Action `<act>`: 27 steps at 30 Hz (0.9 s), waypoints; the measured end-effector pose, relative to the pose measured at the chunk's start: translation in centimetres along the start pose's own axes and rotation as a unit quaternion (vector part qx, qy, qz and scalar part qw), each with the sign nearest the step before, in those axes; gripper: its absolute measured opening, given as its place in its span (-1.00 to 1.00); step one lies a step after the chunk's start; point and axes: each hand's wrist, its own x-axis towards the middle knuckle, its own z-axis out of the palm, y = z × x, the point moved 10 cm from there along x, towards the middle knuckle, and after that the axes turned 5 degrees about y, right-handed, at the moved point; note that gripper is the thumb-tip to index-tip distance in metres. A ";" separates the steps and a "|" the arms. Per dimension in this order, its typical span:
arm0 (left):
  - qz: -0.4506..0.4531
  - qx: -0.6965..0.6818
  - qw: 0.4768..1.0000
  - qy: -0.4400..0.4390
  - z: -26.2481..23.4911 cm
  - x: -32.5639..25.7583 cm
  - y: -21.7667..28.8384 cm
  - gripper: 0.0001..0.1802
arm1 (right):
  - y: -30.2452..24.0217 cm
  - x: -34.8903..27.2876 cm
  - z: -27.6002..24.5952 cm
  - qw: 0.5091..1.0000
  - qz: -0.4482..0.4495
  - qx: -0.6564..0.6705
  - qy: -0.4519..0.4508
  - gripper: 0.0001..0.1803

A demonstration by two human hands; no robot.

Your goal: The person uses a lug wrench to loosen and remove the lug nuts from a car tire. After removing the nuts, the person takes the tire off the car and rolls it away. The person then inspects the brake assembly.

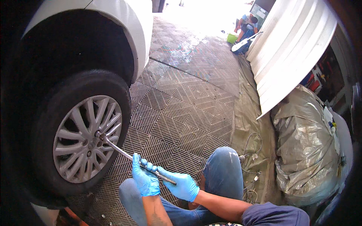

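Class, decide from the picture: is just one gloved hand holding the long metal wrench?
No, the blue-gloved left hand and right hand are both on the wrench.

The wrench [121, 151] is smooth, shiny metal, duller toward its held end. The wheel [91, 145] is silvery metal with a satin look, its tire [45, 150] matt black rubber. Glossy white paint coats the car [140, 26]. The gloves [145, 183] are smooth and rubbery; the jeans [224, 173], faded denim. The ridged floor [177, 109] looks like plastic, though blur makes that uncertain.
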 end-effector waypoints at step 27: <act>-0.182 -0.150 0.935 -0.264 2.6 0.7 -1.5 -0.38 | 2.5 -2.6 4.7 0.929 0.221 0.162 -0.248 -0.63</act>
